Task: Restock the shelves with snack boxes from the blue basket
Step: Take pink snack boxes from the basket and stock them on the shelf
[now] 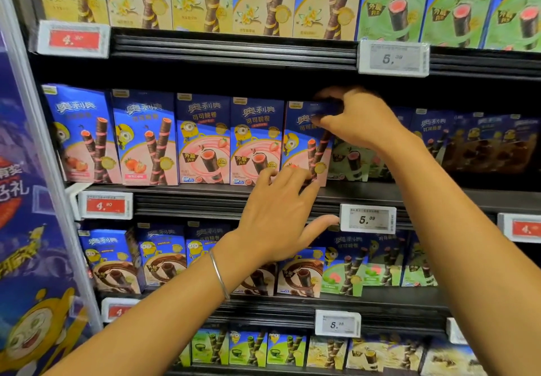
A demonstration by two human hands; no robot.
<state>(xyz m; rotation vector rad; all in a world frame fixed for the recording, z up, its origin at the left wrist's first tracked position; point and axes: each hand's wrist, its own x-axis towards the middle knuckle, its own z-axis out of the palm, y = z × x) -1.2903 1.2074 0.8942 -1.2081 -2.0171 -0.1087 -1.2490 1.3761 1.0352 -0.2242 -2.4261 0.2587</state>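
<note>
Supermarket aisle, dark metal shelves packed with blue wafer-roll boxes, price tags clipped along every edge. On the middle shelf (366, 191) one strawberry snack box (306, 144) stood at the right end of the pink row, tilted a bit and not yet squared up with its neighbours. The right hand (358, 119) had it by the top, fingers (322, 119) pinched over the upper edge, thumb above. The left hand (278, 208) was at the bottom corner, fingers spread fairly wide and only resting against the lower front of the box, not really gripping, as far as I could tell. A thin bangle (219, 276) sat on that wrist.

Looked to me like the placing step: box on the shelf, just being seated. Next move probably needed a push straight back and a nudge left so it sat flush beside the other pink box (256, 141), without knocking the green boxes (354, 159) behind. Blue basket wasn't in sight.
</note>
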